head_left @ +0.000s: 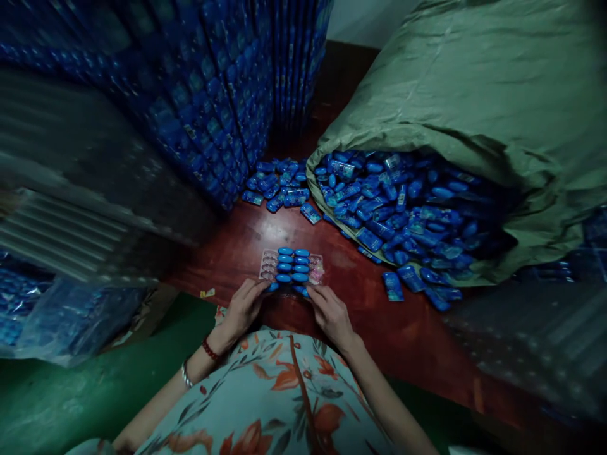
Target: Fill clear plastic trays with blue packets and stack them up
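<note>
A clear plastic tray (269, 260) with moulded hollows lies on the table in front of me. Two columns of glossy blue oval packs (300, 268) fill its middle, while the side hollows show bare plastic. At the tray's near left corner, my left hand (246, 304) pinches a blue pack (272, 287) in its fingertips. My right hand (331, 314) has its fingers closed on another blue pack (300, 290) at the near edge, right of the middle. Fingers partly cover both of these packs.
A big green sack (455, 82) lies open at the right, spilling blue packs (379, 208) onto the red-brown table (227, 253). More loose packs (279, 180) lie at the back. Tall stacks of filled blue trays (208, 95) and grey empty trays (80, 234) stand at the left.
</note>
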Demonstrator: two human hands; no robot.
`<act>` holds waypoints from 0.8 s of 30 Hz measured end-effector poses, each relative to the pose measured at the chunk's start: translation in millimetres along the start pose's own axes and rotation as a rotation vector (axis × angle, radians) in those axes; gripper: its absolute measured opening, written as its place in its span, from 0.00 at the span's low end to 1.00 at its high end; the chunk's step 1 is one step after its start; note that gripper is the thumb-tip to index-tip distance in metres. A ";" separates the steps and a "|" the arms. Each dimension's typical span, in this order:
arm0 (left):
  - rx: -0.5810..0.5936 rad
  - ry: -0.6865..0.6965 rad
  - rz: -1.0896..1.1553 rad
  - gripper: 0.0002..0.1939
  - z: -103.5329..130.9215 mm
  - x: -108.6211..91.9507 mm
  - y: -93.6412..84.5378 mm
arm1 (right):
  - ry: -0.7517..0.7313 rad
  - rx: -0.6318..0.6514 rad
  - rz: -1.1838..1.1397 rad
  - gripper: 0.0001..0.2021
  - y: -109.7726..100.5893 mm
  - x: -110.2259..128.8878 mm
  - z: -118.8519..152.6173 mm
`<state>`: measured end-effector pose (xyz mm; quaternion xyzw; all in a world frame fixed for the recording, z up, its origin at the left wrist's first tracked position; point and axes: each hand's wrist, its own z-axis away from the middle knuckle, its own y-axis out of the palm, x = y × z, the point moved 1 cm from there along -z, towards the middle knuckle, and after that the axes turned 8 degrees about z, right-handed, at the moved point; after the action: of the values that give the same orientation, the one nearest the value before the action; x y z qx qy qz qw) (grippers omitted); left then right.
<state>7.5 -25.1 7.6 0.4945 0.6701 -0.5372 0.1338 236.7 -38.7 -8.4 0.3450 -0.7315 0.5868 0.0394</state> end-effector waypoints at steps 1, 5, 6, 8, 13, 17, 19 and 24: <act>0.026 0.039 -0.026 0.18 -1.6 2.6 1.2 | -0.032 0.029 0.058 0.17 -3.0 0.4 -0.6; 0.171 0.196 -0.099 0.23 -4.9 10.6 2.5 | -0.083 0.184 0.246 0.16 -21.6 10.9 -12.7; 0.190 0.216 -0.108 0.22 -6.4 11.1 2.5 | -0.086 0.228 0.288 0.16 -24.7 14.5 -17.6; 0.205 0.237 -0.119 0.22 -10.4 10.7 2.6 | -0.090 0.313 0.364 0.15 -27.9 20.5 -27.7; 0.214 0.286 -0.133 0.21 -15.3 7.7 6.2 | -0.110 0.460 0.409 0.14 -28.2 22.8 -43.7; 0.245 0.288 -0.217 0.19 -13.7 6.8 9.0 | -0.167 0.417 0.389 0.14 -25.8 14.2 -42.4; 0.302 0.268 -0.295 0.17 -17.4 5.2 8.0 | -0.193 0.369 0.379 0.14 -23.4 10.1 -40.9; 0.488 0.298 -0.380 0.13 -33.7 -0.2 5.9 | -0.221 0.362 0.366 0.15 -18.1 10.1 -43.9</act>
<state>24.3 3.2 17.3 0.4514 0.6141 -0.6188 -0.1903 223.8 -5.8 24.9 0.2704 -0.6649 0.6640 -0.2095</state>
